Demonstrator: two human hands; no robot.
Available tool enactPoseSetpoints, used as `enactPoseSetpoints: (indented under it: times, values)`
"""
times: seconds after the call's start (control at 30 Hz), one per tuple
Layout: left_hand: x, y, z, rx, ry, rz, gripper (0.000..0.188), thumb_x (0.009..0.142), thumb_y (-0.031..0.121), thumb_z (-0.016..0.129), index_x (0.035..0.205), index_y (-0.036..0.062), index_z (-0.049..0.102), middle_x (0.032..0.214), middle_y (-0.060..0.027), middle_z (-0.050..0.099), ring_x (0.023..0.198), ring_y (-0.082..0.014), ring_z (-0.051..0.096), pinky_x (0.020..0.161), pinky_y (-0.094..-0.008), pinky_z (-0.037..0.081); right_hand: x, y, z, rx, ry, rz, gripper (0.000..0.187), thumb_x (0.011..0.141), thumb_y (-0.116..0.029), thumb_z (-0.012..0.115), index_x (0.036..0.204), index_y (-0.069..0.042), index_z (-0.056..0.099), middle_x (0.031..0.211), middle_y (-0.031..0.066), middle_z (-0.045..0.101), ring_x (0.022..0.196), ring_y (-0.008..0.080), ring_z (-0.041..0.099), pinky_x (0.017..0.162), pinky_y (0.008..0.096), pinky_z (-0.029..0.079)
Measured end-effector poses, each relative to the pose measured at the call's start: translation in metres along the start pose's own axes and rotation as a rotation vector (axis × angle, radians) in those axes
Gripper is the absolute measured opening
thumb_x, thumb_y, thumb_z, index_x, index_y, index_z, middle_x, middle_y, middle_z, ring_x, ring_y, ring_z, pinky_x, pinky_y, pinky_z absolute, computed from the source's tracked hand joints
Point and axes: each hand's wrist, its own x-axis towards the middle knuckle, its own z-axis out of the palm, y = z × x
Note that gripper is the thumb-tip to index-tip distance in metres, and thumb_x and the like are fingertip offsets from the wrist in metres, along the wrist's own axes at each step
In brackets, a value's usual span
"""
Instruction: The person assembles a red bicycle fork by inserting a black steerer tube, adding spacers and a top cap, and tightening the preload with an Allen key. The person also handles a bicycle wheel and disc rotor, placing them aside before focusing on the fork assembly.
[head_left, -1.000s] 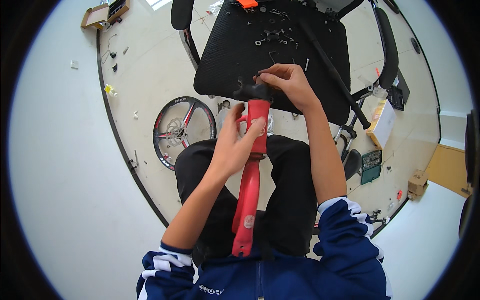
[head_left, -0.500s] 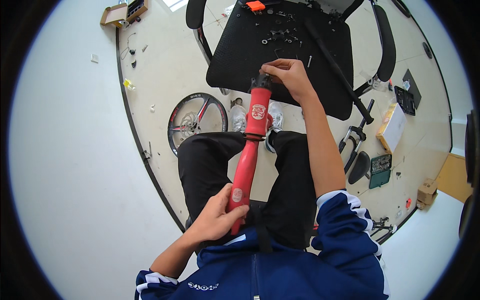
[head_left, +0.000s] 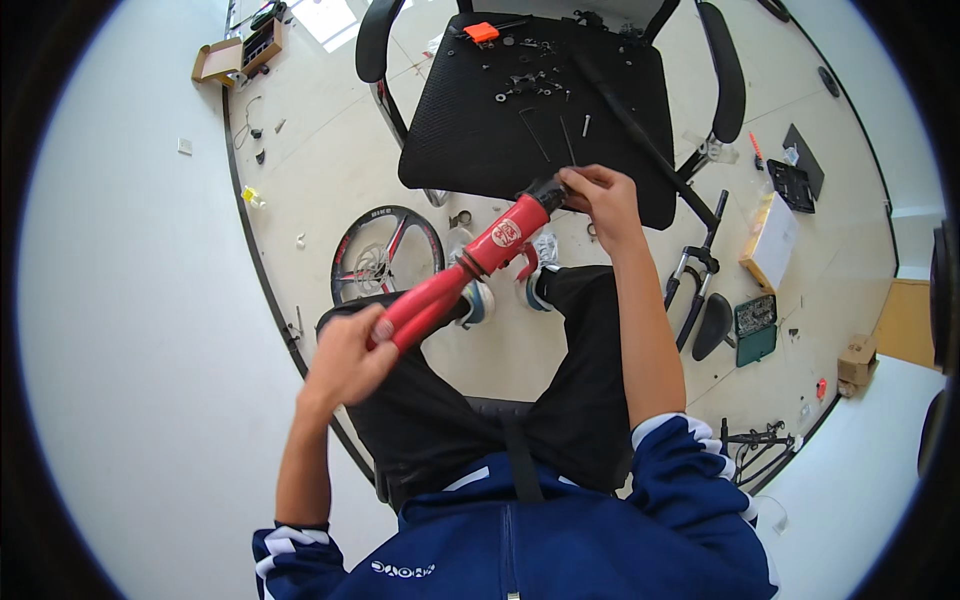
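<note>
Across my thighs lies a red bicycle fork (head_left: 430, 298), tilted up to the right, with a red head tube (head_left: 512, 236) around its upper end. My left hand (head_left: 352, 358) is closed round the fork's lower legs. A black stem clamp (head_left: 545, 192) caps the top of the tube. There my right hand (head_left: 606, 208) pinches a thin black hex key (head_left: 568, 140), whose long arm points away over the chair seat. The key's other end is hidden by the fingers and clamp.
In front stands a black office chair (head_left: 450, 130) with small metal parts, another hex key (head_left: 534, 136) and a black bar (head_left: 615, 105) on its seat. A spoked wheel (head_left: 388, 255) lies left of my feet. To the right are a black fork (head_left: 690, 275), saddle (head_left: 713, 328) and green toolbox (head_left: 756, 330).
The fork has swung from nearly upright in view to a slant, its lower end moving left with my left hand. My right hand moved slightly down and right; the hex key now shows.
</note>
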Motion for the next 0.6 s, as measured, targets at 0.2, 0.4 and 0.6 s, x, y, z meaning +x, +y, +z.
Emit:
enactPoseSetpoints:
  times: [0.2, 0.4, 0.6]
  values:
    - [0.081, -0.018, -0.028, 0.347, 0.216, 0.24, 0.016, 0.076, 0.009, 0.054, 0.088, 0.0005, 0.061, 0.083, -0.0221, 0.063, 0.088, -0.0411, 0.06, 0.086, -0.0507, 0.044, -0.06, 0.022, -0.019, 0.247, 0.261, -0.096, 0.015, 0.089, -0.007, 0.074, 0.098, 0.004, 0.071, 0.094, 0.0099, 0.073, 0.083, 0.0156, 0.071, 0.077, 0.0284, 0.06]
    - [0.177, 0.004, -0.016, 0.536, 0.482, 0.443, 0.028, 0.071, 0.005, 0.056, 0.099, 0.0031, 0.062, 0.108, -0.0162, 0.064, 0.109, -0.0349, 0.057, 0.111, -0.0519, 0.032, -0.083, 0.049, -0.016, 0.38, 0.613, -0.193, 0.013, 0.092, -0.007, 0.072, 0.095, 0.004, 0.065, 0.096, 0.0116, 0.071, 0.084, 0.017, 0.07, 0.079, 0.0309, 0.062]
    - [0.206, 0.018, -0.009, 0.49, 0.795, 0.483, 0.042, 0.074, 0.001, 0.057, 0.116, 0.0033, 0.059, 0.13, -0.0162, 0.056, 0.131, -0.0359, 0.047, 0.119, -0.0545, 0.024, -0.098, 0.049, 0.008, 0.365, 0.654, -0.195, 0.016, 0.092, -0.007, 0.072, 0.094, 0.006, 0.063, 0.097, 0.0138, 0.071, 0.087, 0.0181, 0.07, 0.08, 0.0319, 0.062]
